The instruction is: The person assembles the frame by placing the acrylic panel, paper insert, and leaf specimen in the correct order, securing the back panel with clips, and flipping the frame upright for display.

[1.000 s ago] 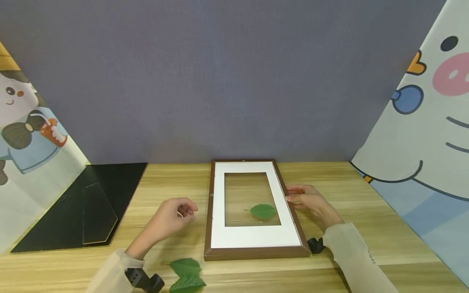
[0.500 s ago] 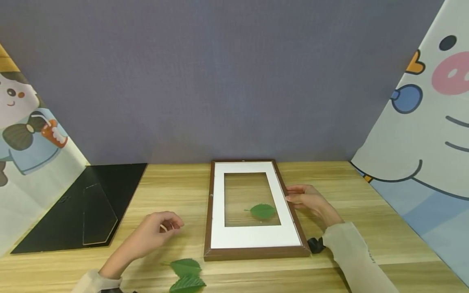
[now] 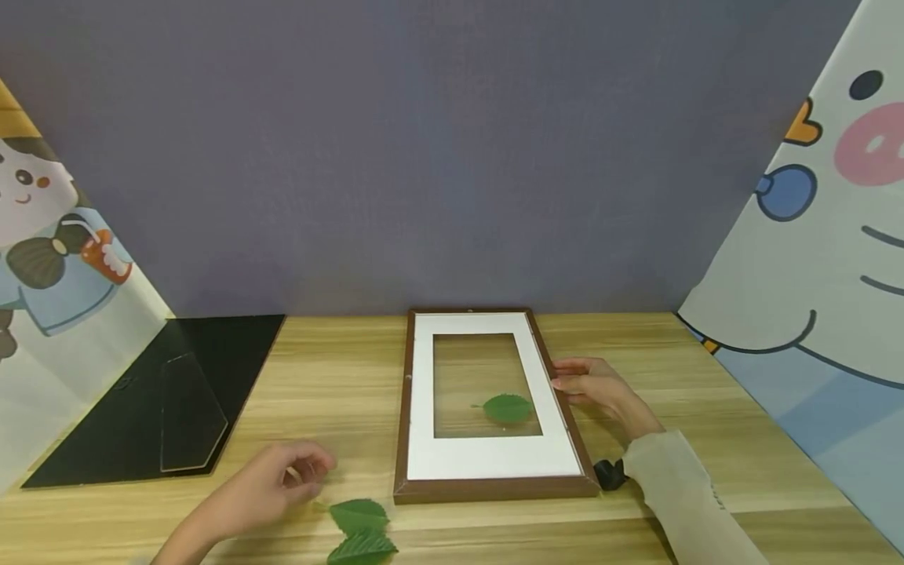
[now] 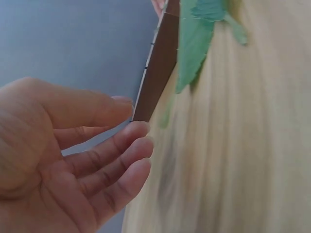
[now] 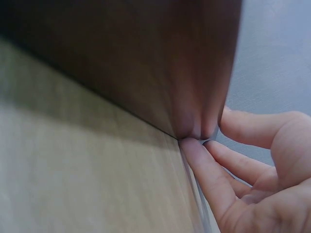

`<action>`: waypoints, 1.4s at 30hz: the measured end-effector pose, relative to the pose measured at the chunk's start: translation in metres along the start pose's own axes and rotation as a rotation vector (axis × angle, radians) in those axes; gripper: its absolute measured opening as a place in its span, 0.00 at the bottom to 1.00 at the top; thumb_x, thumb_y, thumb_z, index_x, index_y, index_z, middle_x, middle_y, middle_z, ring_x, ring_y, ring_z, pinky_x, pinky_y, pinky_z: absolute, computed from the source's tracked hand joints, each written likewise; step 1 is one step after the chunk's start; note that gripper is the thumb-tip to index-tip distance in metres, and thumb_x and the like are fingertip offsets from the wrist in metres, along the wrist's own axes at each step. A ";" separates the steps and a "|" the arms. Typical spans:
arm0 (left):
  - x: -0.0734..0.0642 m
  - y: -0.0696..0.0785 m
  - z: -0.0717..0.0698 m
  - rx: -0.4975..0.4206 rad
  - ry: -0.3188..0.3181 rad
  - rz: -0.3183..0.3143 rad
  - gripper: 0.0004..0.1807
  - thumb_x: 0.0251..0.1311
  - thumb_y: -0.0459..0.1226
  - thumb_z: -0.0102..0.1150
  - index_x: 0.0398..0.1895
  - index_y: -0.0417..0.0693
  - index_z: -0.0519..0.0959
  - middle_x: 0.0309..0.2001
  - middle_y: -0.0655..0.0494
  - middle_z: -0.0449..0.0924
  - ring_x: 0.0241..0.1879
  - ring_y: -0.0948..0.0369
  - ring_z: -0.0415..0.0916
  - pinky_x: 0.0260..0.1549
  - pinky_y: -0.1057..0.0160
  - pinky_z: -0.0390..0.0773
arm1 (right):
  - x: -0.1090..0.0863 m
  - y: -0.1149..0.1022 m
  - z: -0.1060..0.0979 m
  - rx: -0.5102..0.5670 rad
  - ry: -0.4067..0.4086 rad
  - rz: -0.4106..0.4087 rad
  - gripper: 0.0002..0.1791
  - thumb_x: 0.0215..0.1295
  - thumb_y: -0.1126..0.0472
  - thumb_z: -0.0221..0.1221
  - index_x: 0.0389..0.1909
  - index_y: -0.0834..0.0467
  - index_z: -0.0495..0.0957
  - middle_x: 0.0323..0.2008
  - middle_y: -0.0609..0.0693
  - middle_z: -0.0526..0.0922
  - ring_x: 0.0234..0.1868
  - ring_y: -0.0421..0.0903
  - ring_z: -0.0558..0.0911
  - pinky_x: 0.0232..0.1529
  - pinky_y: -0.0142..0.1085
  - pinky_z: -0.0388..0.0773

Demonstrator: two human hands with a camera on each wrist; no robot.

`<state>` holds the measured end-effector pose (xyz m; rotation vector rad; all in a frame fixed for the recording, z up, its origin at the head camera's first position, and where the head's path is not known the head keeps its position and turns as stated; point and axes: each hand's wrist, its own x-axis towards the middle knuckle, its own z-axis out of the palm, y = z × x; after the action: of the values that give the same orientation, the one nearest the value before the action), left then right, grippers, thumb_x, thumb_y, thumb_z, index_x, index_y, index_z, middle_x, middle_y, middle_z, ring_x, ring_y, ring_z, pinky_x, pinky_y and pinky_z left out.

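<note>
A brown picture frame (image 3: 494, 490) with a white mat (image 3: 487, 458) lies on the wooden table. Inside the mat's window is a green leaf (image 3: 507, 408). My right hand (image 3: 600, 392) rests against the frame's right side; in the right wrist view its fingertips (image 5: 197, 150) touch the brown edge, thumb near the top. To the left of the frame, my left hand (image 3: 271, 485) hovers low with loosely bent fingers and nothing in them. Just right of it lie two leaves, an upper leaf (image 3: 359, 515) and a lower leaf (image 3: 362, 549), touching each other.
A black backing board (image 3: 226, 345) with a stand flap (image 3: 191, 416) lies at the table's left. A grey panel (image 3: 452, 157) rises along the back edge. Cartoon-printed panels flank the table, one on the left (image 3: 78, 314) and one on the right (image 3: 763, 290).
My left hand has drawn back from beside the frame, moving left and towards me, near the two leaves. My right hand, the frame and the leaves have stayed put.
</note>
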<state>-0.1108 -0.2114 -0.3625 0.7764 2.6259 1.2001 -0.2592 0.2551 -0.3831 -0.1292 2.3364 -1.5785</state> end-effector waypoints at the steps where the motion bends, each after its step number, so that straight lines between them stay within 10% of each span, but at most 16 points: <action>1: -0.002 -0.001 0.001 -0.008 -0.007 0.011 0.08 0.59 0.30 0.60 0.42 0.42 0.79 0.37 0.55 0.80 0.33 0.74 0.73 0.26 0.69 0.75 | 0.000 -0.001 0.000 0.000 -0.005 -0.003 0.33 0.63 0.63 0.60 0.66 0.72 0.60 0.62 0.69 0.69 0.52 0.47 0.79 0.51 0.41 0.80; 16: -0.012 -0.009 0.011 -0.077 -0.017 0.042 0.08 0.56 0.35 0.64 0.39 0.46 0.79 0.34 0.59 0.78 0.31 0.74 0.71 0.24 0.70 0.74 | -0.002 0.001 0.001 0.029 0.010 -0.014 0.33 0.62 0.64 0.61 0.64 0.73 0.61 0.59 0.68 0.72 0.48 0.43 0.80 0.50 0.40 0.80; 42: -0.010 -0.004 0.011 -0.069 -0.013 -0.081 0.03 0.55 0.33 0.64 0.27 0.49 0.80 0.28 0.64 0.80 0.27 0.74 0.72 0.24 0.70 0.75 | -0.001 0.001 -0.001 0.051 -0.020 -0.024 0.33 0.63 0.64 0.59 0.65 0.74 0.59 0.59 0.67 0.71 0.46 0.38 0.80 0.47 0.35 0.80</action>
<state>-0.1001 -0.2115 -0.3741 0.6579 2.5640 1.2514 -0.2588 0.2563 -0.3837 -0.1610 2.2857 -1.6394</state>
